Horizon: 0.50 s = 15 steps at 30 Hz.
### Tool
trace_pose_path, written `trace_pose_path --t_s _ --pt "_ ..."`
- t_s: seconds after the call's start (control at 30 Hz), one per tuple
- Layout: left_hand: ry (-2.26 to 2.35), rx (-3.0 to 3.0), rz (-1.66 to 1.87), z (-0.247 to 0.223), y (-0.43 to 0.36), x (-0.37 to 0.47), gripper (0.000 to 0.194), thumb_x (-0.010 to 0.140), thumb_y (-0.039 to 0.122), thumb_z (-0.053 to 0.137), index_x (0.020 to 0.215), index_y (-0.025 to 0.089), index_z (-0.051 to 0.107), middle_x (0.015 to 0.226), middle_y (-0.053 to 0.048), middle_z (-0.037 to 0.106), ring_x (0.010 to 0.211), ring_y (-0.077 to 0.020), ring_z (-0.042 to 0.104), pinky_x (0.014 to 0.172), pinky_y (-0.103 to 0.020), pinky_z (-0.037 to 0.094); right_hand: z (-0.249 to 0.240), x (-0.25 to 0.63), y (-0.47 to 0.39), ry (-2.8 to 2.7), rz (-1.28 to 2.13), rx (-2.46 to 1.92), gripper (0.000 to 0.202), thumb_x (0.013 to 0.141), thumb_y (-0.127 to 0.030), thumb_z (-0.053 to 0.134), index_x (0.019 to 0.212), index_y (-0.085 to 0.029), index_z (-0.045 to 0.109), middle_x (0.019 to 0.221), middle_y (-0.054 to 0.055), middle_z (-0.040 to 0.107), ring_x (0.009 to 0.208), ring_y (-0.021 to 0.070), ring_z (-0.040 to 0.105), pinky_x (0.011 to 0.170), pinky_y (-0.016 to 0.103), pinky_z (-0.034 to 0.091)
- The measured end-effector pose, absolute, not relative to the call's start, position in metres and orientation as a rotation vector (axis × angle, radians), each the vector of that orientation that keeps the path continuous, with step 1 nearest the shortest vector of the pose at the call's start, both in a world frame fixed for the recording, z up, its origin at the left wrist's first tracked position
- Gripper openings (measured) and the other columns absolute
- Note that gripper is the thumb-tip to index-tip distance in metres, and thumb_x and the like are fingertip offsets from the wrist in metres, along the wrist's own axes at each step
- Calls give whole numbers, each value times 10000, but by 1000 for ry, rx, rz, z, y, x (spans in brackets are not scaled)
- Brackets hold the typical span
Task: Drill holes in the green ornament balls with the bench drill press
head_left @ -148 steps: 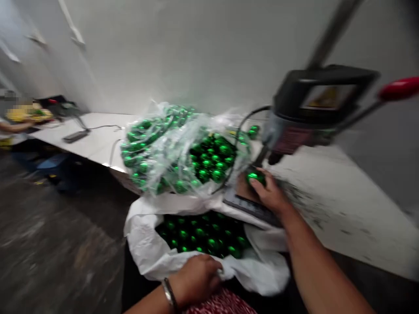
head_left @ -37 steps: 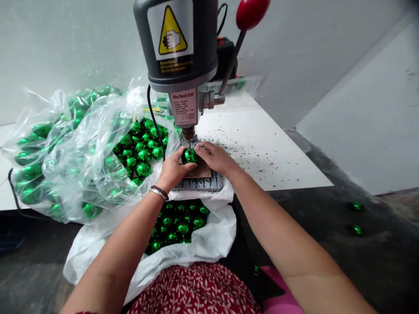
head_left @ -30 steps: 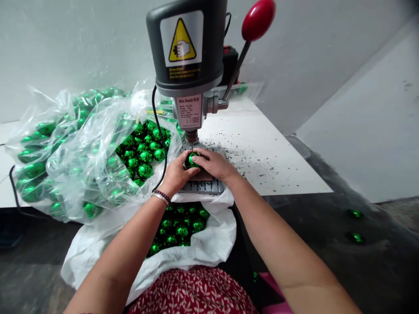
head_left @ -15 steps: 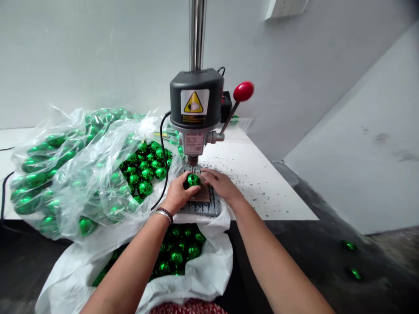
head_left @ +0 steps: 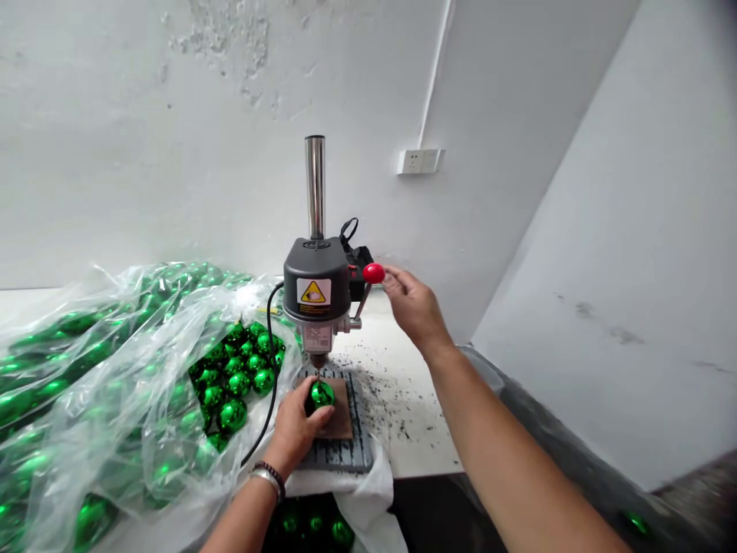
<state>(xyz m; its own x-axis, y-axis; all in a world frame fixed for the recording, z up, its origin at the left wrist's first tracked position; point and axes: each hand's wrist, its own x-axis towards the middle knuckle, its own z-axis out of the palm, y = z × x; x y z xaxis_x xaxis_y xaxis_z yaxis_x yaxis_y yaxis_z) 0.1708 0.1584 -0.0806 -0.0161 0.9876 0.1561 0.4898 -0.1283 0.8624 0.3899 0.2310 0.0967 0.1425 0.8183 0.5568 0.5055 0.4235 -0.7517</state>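
Observation:
My left hand (head_left: pixel 296 426) is closed around a shiny green ball ornament (head_left: pixel 323 394), pressing it down on a brown pad (head_left: pixel 341 422). The pad lies on the grooved grey base (head_left: pixel 339 458) of a small drill press (head_left: pixel 316 280), and the bit comes down to the top of the ball. Up to the right, my right hand (head_left: pixel 418 307) has its fingertips pinched at the outer end of the red lever knob (head_left: pixel 374 273). The far side of those fingers is partly hidden.
An open clear plastic bag (head_left: pixel 143 369) of green balls fills the left of the white table (head_left: pixel 411 430). Dark shavings are scattered around the base. Below the table edge, a white sack (head_left: pixel 368 499) holds more balls. A black cable (head_left: pixel 270 384) hangs beside the press.
My right hand has left the area beside the ball and moved up to the red lever knob. My left hand still holds the ball under the bit. The camera view has tilted upward.

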Motion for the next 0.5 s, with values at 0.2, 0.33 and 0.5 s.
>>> trace_pose_path --t_s 0.2,0.33,0.5 --pt "1534 1719 1068 -79 156 172 444 753 336 718 1175 210 664 1006 -99 734 1012 -320 652 945 -444 457 128 374 251 -1889 247 -1162 333 928 -329 474 1130 -215 713 1279 59 670 1206 190 612 1121 379 452" --pt "1577 1717 1046 -76 156 172 430 750 345 718 1151 204 650 952 -75 717 961 -292 646 900 -411 462 135 375 257 -2059 211 -1135 311 944 -336 446 968 -192 721 1116 60 713 1033 170 637 1003 320 487" --pt "1588 1760 992 -75 155 171 416 763 330 728 1149 198 647 941 -50 714 894 -243 641 856 -360 477 133 373 265 -2068 218 -1147 366 957 -434 435 929 -164 681 1070 77 703 960 164 609 877 288 496"
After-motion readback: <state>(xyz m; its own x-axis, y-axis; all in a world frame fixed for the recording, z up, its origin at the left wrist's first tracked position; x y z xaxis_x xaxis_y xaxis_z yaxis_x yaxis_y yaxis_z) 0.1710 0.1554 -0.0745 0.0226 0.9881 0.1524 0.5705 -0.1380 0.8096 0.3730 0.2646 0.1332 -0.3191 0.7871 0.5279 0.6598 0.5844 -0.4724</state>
